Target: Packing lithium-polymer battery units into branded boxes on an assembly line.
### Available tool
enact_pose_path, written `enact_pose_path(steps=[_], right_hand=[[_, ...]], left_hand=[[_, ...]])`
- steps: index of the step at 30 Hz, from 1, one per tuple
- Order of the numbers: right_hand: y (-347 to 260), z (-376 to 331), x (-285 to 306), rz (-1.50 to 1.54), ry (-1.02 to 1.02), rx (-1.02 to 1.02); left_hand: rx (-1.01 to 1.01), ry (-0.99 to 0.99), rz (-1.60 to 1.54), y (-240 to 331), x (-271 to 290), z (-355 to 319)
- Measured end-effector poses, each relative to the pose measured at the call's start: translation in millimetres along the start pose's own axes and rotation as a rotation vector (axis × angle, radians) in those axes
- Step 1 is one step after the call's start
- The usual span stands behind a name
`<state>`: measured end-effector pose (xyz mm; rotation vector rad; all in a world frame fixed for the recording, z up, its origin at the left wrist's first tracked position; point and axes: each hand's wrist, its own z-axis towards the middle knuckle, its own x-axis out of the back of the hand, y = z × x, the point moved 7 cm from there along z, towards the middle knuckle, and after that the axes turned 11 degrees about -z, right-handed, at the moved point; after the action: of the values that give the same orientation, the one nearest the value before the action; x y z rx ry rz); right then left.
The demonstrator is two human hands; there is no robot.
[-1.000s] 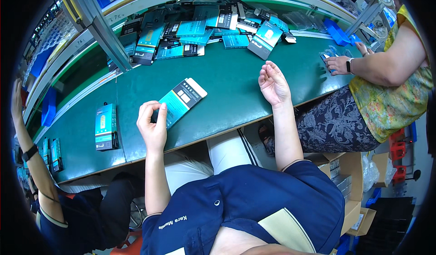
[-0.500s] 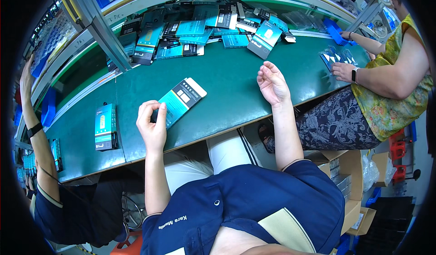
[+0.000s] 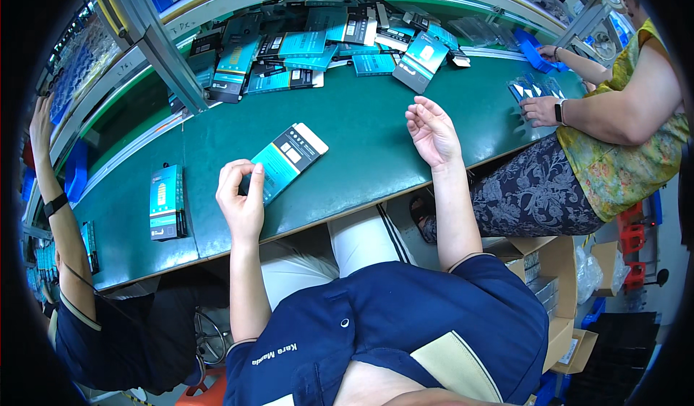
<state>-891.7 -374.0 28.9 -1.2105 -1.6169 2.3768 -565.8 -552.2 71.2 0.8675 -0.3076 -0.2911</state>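
A teal-and-black flat cardboard box (image 3: 289, 159) lies slanted over the green table in front of me, its pale end flap sticking out at the upper right. My left hand (image 3: 242, 193) is closed on its lower left edge, with the thumb along the side; some fingertips are hidden. Above the table's front edge, my right hand (image 3: 431, 131) is raised with the palm turned up. Its fingers curl in against the thumb, and nothing shows in them. Just beyond it, a single box (image 3: 421, 62) leans at the edge of a pile of similar boxes (image 3: 303, 45).
A small stack of boxes (image 3: 167, 202) stands at the left on the green table (image 3: 347, 128). A metal post (image 3: 170, 63) rises beside the pile. At the right, a co-worker's hand (image 3: 542, 111) rests by small packs near a blue bin (image 3: 535, 50). Another person's arm (image 3: 61, 218) reaches up at the far left.
My hands and the box in my left hand are almost still. The co-worker's nearer hand at the right has shifted slightly left.
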Motion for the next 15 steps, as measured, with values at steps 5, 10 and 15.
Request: enact_pose_path(steps=[5, 10, 15], right_hand=[[-0.9, 1.2, 4.3, -0.013, 0.011, 0.068], [1.7, 1.7, 3.1, -0.024, 0.011, 0.005], [0.5, 1.4, 0.0, -0.03, 0.002, -0.021]], left_hand=[[0.004, 0.001, -0.021, 0.4, -0.3, 0.0], [0.033, -0.002, -0.032, 0.0, -1.1, -0.3], [0.032, -0.003, -0.031, 0.0, -0.4, -0.1]])
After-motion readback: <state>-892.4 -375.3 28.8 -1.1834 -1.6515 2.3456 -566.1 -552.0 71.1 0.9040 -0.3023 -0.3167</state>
